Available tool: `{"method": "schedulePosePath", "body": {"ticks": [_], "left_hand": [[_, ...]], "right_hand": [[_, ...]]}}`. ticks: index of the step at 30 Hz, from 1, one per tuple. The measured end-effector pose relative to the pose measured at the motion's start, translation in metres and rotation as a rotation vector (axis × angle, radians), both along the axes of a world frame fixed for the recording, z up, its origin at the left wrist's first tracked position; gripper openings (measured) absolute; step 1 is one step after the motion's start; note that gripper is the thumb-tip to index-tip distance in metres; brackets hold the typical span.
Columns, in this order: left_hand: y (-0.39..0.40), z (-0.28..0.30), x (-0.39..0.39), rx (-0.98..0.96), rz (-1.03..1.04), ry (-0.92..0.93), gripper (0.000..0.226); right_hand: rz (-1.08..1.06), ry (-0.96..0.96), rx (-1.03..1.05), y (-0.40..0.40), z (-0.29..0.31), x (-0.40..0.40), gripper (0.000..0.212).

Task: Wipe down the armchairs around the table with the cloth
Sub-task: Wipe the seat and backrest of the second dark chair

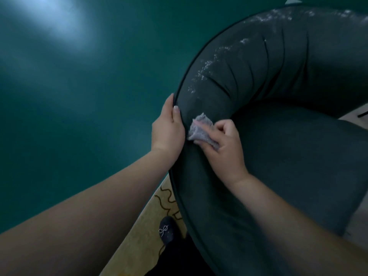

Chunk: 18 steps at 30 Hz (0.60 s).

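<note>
A dark green armchair (pixel 278 80) with a curved, padded backrest fills the right half of the view. White specks dot the top of its backrest. My left hand (pixel 168 130) grips the outer edge of the backrest, thumb on top. My right hand (pixel 225 146) holds a small crumpled grey cloth (pixel 201 128) and presses it against the inner padding, just right of my left hand. Part of the cloth is hidden under my fingers.
A teal wall or panel (pixel 79 96) covers the left side, close behind the chair. Below lies a yellowish patterned carpet (pixel 143 226), with a dark embroidered slipper (pixel 167 230) on it by the chair's base. Pale floor (pixel 354 116) shows at the right.
</note>
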<state>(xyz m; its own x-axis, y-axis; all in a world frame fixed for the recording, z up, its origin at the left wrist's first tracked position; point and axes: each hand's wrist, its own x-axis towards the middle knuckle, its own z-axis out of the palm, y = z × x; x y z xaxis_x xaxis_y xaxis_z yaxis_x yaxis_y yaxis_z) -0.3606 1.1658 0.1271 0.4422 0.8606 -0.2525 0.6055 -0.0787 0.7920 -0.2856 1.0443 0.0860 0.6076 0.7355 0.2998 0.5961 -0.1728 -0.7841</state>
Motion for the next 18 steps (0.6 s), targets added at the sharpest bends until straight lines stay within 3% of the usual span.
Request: {"method": "schedulePosePath", "body": {"ticks": [4, 9, 18], "left_hand": [[-0.002, -0.005, 0.003, 0.025, 0.058, 0.026, 0.04], [-0.003, -0.008, 0.001, 0.062, 0.089, 0.02, 0.038], [0.0, -0.008, -0.001, 0.029, 0.096, 0.034, 0.036]], "right_hand": [[-0.034, -0.093, 0.019, 0.029, 0.009, 0.024, 0.042], [-0.336, -0.036, -0.057, 0.1, 0.026, 0.088, 0.04], [0.022, -0.184, -0.106, 0.066, 0.026, 0.06, 0.04]]}}
